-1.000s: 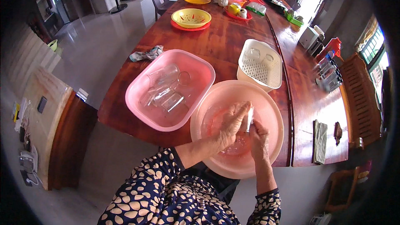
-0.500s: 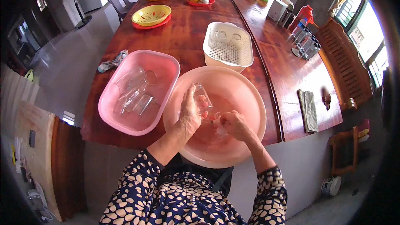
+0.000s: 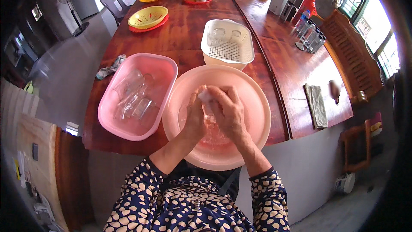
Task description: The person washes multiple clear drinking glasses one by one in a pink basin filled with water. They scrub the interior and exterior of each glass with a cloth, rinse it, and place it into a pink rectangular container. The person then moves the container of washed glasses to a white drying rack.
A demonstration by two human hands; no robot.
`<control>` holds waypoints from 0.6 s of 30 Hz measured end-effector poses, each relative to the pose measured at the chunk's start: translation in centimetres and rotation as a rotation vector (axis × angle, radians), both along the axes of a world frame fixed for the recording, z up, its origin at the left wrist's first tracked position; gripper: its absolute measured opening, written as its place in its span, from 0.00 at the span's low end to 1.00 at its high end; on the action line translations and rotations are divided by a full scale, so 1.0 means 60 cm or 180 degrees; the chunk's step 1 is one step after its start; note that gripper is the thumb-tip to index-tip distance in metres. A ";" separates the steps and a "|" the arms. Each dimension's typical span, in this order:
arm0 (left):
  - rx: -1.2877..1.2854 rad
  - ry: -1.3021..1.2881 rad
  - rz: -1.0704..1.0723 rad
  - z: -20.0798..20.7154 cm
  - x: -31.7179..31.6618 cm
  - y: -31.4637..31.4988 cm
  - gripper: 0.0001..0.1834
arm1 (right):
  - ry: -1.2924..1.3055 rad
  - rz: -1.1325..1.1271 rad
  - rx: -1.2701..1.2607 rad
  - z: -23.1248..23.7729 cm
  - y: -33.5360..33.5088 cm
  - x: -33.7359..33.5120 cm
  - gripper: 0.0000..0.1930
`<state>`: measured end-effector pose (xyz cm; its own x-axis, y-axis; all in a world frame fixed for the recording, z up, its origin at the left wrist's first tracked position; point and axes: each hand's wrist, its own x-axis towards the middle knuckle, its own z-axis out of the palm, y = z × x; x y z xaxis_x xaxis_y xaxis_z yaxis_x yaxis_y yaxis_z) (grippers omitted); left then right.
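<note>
Over a round pale-pink basin (image 3: 262,116) with water in it, my left hand (image 3: 195,118) is closed around a clear drinking glass (image 3: 209,115). My right hand (image 3: 231,111) presses a whitish, soft-looking wad (image 3: 205,96) to the glass's upper end; whether it is cloth or sponge I cannot tell. Fingers cover much of the glass. To the left, a pink rectangular tub (image 3: 103,114) contains several clear glasses (image 3: 139,107) lying in a heap. Behind the basin stands a white perforated basket (image 3: 248,47), with two glasses (image 3: 219,33) at its far end.
The wooden table (image 3: 184,15) also bears a crumpled cloth (image 3: 110,67), a yellow colander (image 3: 148,17) on a red plate, and a red tray (image 3: 197,1) of small wares. On the right lie a folded grey-green cloth (image 3: 316,105) and a rack of glasses (image 3: 310,36).
My right hand has come up from low in the basin to the glass, bringing the whitish wad against it. The left hand still holds the glass, now turned and mostly covered.
</note>
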<state>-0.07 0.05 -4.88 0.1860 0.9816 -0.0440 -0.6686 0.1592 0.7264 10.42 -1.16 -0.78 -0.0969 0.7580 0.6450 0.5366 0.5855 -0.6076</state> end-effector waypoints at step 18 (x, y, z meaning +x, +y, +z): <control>-0.1585 -0.0806 -0.0303 0.033 0.003 0.034 0.32 | 0.0221 -0.0807 0.0048 -0.057 -0.070 0.006 0.20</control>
<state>0.11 2.06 -2.93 0.3375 0.8322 -0.4399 -0.7782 0.5096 0.3670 10.79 -5.36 -4.20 0.1399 0.7426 0.6549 0.6247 0.4470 -0.6403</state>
